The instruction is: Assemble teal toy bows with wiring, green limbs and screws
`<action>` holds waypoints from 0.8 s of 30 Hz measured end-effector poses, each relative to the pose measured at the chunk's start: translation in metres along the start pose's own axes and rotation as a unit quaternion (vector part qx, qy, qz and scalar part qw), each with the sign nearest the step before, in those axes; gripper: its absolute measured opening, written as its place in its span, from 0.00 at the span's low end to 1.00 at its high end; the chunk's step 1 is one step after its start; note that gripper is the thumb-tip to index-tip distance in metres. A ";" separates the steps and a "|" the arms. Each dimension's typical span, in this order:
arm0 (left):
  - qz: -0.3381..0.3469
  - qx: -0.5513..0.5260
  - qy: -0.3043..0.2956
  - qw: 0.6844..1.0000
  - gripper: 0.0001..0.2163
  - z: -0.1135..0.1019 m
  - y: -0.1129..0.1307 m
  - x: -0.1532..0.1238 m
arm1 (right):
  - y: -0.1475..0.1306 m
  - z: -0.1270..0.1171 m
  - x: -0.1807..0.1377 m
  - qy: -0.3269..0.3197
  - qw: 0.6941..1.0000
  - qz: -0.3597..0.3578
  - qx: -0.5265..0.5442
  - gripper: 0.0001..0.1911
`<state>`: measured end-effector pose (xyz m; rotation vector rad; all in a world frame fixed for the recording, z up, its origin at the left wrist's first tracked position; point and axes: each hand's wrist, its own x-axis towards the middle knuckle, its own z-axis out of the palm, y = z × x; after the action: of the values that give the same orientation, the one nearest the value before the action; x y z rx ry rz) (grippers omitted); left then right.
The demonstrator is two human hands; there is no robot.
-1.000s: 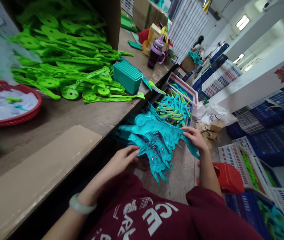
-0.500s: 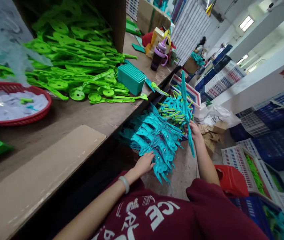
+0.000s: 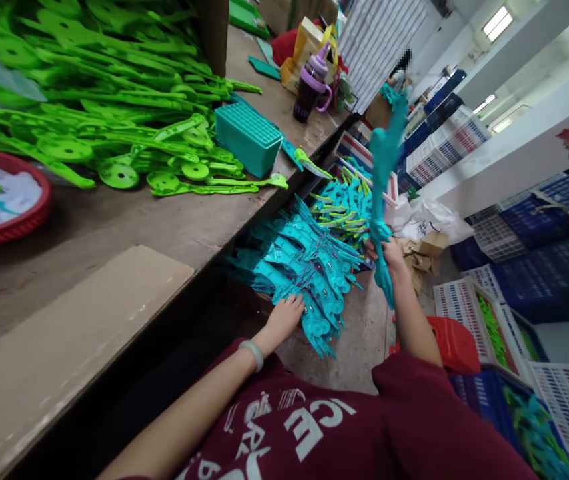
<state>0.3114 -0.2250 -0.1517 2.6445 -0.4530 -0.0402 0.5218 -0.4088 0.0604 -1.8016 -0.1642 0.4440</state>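
My right hand is closed around the lower part of a long teal plastic piece. That piece stands nearly upright, with a rounded, bulging outline, and its top is blurred. Below the table edge lies a thick heap of teal plastic pieces, with dark thin strands and small metal bits among them. My left hand rests on the near side of this heap, fingers extended, fingertips touching the pieces. Just beyond, a crate holds mixed teal and lime-green pieces, partly behind the raised piece.
Lime-green plastic parts are piled on the table beside a teal basket and a purple-lidded bottle. A red basket stands left, a cardboard sheet in front. To my right are a red container and stacked crates.
The teal piece in my right hand has turned from edge-on to show more of its broad side. My left hand stays on the heap, with its fingers slightly shifted. The view has swung right.
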 end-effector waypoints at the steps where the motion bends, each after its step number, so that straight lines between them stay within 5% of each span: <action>1: -0.002 0.003 0.006 1.000 0.17 0.001 0.001 0.001 | 0.000 0.002 0.002 0.006 1.000 -0.001 -0.002 0.17; 11: -0.011 -0.111 0.042 0.993 0.14 0.001 -0.005 -0.001 | -0.029 -0.004 -0.004 0.017 0.999 -0.027 -0.003 0.14; 15: -0.026 -0.253 0.066 0.965 0.13 -0.008 -0.007 0.006 | -0.027 0.019 -0.021 -0.038 0.999 0.003 -0.035 0.13; 20: -0.099 -0.502 0.115 0.852 0.16 -0.026 -0.006 0.010 | 0.014 0.078 -0.054 -0.091 0.991 0.004 -0.093 0.11; 24: -0.143 -0.661 0.137 0.724 0.24 -0.052 -0.007 -0.031 | 0.062 0.122 -0.090 -0.093 0.986 -0.027 -0.136 0.11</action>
<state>0.2892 -0.1868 -0.1100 1.2137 0.1250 -0.0427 0.3857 -0.3466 -0.0058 -2.0157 -0.4198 0.5740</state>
